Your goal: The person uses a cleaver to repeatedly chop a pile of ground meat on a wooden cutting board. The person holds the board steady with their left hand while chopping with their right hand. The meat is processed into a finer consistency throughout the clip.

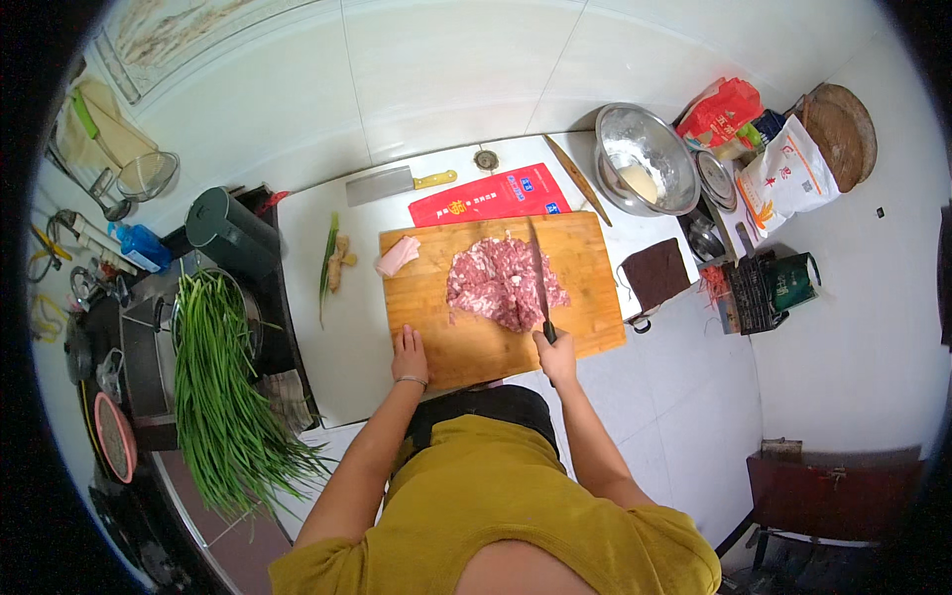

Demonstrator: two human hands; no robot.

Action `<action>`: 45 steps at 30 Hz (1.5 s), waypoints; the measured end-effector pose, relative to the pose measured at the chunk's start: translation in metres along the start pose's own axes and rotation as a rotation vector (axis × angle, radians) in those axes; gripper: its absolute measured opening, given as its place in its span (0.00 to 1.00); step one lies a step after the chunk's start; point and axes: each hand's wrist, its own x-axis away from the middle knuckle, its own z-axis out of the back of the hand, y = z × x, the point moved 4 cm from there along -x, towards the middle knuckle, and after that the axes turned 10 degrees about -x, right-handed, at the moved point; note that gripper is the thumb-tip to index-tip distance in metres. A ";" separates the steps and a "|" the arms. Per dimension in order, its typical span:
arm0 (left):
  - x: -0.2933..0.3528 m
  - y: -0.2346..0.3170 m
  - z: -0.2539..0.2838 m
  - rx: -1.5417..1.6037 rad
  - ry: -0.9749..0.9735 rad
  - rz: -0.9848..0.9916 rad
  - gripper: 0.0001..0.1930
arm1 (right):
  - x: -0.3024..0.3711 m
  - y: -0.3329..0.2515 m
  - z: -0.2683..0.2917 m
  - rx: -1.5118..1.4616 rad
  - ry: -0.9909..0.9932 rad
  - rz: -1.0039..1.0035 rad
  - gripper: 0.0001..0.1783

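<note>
My right hand (557, 357) is wrapped round the black handle of a kitchen knife (539, 278). Its long blade points away from me, over the right part of a flattened heap of chopped raw meat (491, 283). Under the meat is a wooden cutting board (600, 297). At the board's near left edge my left hand (409, 359) lies flat with its fingers stretched out, holding nothing. A pale pink slab, perhaps pork skin or fat (399, 256), sits at the board's far left corner.
A cleaver (380, 185), red packaging sheet (491, 198) and rolling pin (577, 180) lie behind the board. Ginger (342, 260) and a green onion (328, 268) are left of it. Farther left, green chives (213, 367) spill over the sink. A metal bowl with dough (635, 129) stands far right.
</note>
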 end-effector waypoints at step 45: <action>-0.022 -0.005 -0.047 -0.043 0.150 0.042 0.49 | -0.025 0.044 -0.014 -0.399 0.037 0.223 0.15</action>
